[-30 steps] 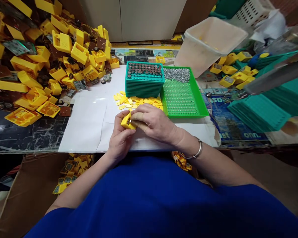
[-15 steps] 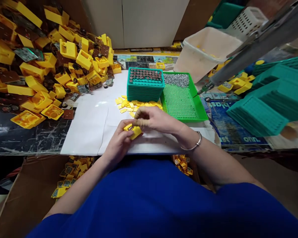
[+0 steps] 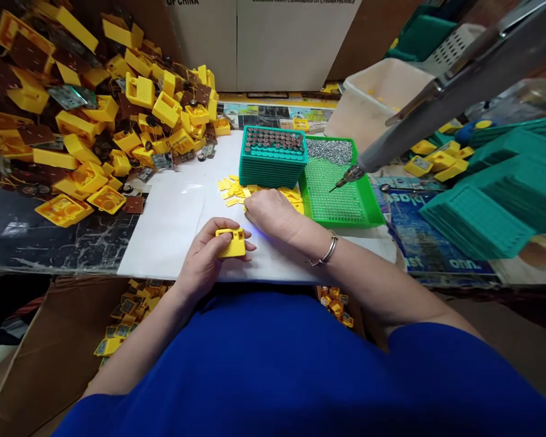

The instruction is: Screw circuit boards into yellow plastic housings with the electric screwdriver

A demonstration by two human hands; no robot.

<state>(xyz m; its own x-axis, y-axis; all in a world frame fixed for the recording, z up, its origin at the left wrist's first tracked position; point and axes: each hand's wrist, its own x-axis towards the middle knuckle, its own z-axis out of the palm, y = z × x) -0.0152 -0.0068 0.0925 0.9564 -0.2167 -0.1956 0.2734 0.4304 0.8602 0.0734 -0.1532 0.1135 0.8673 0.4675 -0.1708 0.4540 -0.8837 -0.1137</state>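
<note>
My left hand (image 3: 204, 252) is closed around a small yellow plastic casing (image 3: 233, 245), its thumb lying across the top. The casing has a patch of small holes in its face and an opening along its upper edge. My right hand (image 3: 273, 213) is at the near side of a pile of small flat yellow plastic pieces (image 3: 230, 188). Its fingers are pinched together and point down, with a bit of yellow showing at the fingertips. The hand covers part of the pile.
Behind the pile stands a stack of teal trays (image 3: 273, 167) topped with button cells (image 3: 273, 138). A green basket (image 3: 370, 209) holds small metal parts (image 3: 330, 150). A power screwdriver (image 3: 368, 155) hangs over it. Yellow casings with wires (image 3: 91, 173) are heaped at left.
My right hand has left the casing and moved up to the yellow pieces. My left hand has shifted slightly left and turned the casing flatter toward me. The view has shifted a little.
</note>
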